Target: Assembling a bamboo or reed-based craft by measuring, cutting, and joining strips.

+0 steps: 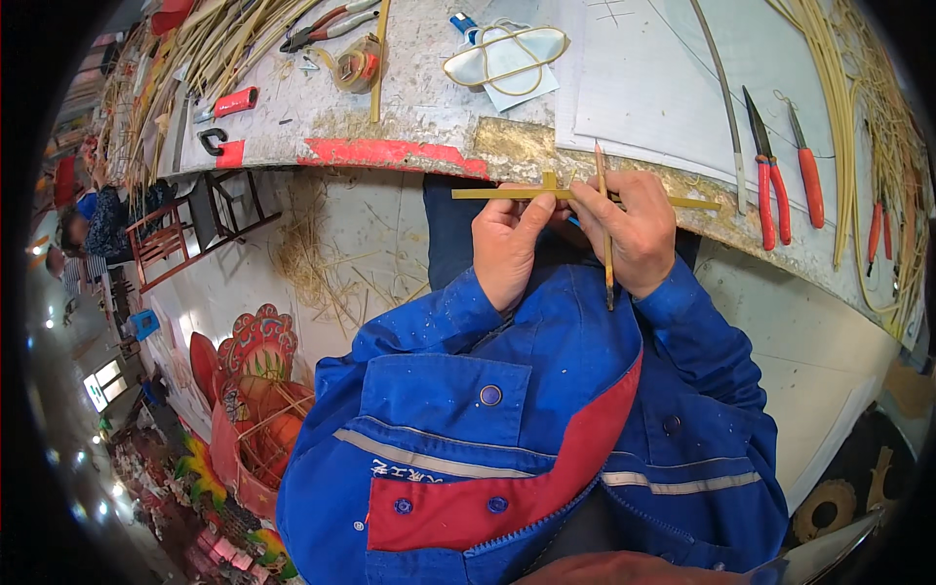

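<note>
A thin flat bamboo strip (475,194) lies crosswise over the table's near edge, reaching out on both sides of my hands. My left hand (505,249) pinches it between thumb and fingers. Near the left thumb a short strip piece (549,179) sticks up across the long one; how the two are joined is hidden. My right hand (634,234) grips a pencil (608,255), point away from me, while its thumb and fingertips also hold the bamboo strip. Fingers on the far side of the strip are partly hidden.
On the worktable (429,117) lie red-handled pliers (765,185), a red-handled pointed tool (807,171), a tape measure (357,66), white paper sheets (643,88) and a small bent-strip frame (507,60). Long bamboo strips (829,88) run along the right side. Shavings (317,244) litter the floor.
</note>
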Demonstrator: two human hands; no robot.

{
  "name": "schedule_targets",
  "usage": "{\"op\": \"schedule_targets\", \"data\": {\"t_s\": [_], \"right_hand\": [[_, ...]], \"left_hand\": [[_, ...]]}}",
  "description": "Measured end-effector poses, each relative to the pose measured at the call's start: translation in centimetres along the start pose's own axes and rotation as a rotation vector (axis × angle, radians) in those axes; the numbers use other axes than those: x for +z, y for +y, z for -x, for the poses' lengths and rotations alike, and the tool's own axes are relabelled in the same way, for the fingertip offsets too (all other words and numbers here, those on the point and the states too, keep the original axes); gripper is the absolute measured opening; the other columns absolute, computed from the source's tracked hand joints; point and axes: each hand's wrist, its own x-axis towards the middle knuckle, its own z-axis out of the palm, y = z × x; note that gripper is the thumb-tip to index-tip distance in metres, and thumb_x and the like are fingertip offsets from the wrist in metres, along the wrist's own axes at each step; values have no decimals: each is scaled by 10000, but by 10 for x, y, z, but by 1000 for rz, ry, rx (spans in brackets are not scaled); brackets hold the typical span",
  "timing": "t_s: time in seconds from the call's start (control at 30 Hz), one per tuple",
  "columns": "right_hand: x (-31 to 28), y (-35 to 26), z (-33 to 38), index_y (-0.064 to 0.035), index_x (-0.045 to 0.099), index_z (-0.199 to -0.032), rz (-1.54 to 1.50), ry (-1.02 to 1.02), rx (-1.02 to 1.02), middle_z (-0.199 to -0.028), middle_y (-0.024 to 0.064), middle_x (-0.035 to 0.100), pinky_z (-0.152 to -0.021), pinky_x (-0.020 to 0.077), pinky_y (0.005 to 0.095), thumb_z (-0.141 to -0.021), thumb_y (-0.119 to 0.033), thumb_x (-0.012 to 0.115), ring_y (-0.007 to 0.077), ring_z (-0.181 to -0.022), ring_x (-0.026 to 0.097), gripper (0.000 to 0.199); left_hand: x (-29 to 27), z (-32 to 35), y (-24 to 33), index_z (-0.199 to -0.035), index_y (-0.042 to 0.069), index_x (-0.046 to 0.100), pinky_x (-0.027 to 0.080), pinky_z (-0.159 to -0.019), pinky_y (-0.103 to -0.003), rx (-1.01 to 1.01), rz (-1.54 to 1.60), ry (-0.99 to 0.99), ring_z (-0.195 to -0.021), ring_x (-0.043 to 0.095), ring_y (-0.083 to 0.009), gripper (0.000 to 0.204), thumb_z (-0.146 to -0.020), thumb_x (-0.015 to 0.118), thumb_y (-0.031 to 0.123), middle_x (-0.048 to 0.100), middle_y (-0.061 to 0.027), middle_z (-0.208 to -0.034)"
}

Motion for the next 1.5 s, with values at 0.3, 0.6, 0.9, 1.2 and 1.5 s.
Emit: {"op": "schedule_targets", "data": {"t_s": [0.3,0.6,0.9,1.2,1.5], "right_hand": [[-1,1,1,-108,746,-1151,-5,-9,3,-970,91,693,-709,522,397,-723,-19,864,305,-847,658,453],[-24,-15,-4,7,684,-1202,-492,-33,422,-1016,108,714,-756,534,315,-924,-22,744,181,-860,663,287],[-17,-23,-9,43,644,-1120,-717,49,731,-956,101,706,-791,544,251,-1020,-67,590,122,-863,677,158],[-9,-14,-9,30,631,-1039,-671,-22,586,-908,71,686,-738,542,251,-1018,-81,575,109,-818,670,126],[-8,-15,-9,30,631,-1021,-696,4,651,-901,60,677,-707,537,242,-1029,-108,584,106,-794,665,145]], "left_hand": [[-1,-1,-2,-1239,-64,656,581,-914,-317,14,13,-11,-972,717,-170,295,-1034,695,146,739,-128,-1141],[1,-1,0,-1229,-62,662,589,-916,-338,4,1,10,-968,721,-188,295,-1038,690,161,744,-144,-1108],[2,0,-1,-1227,-66,660,591,-904,-338,1,2,32,-954,721,-188,300,-1038,690,165,744,-147,-1106],[2,0,-1,-1220,-70,665,593,-897,-333,16,6,24,-949,721,-185,297,-1035,695,160,748,-144,-1094],[4,0,-1,-1211,-73,673,594,-900,-329,4,1,38,-949,724,-184,296,-1031,701,161,749,-146,-1095]]}}
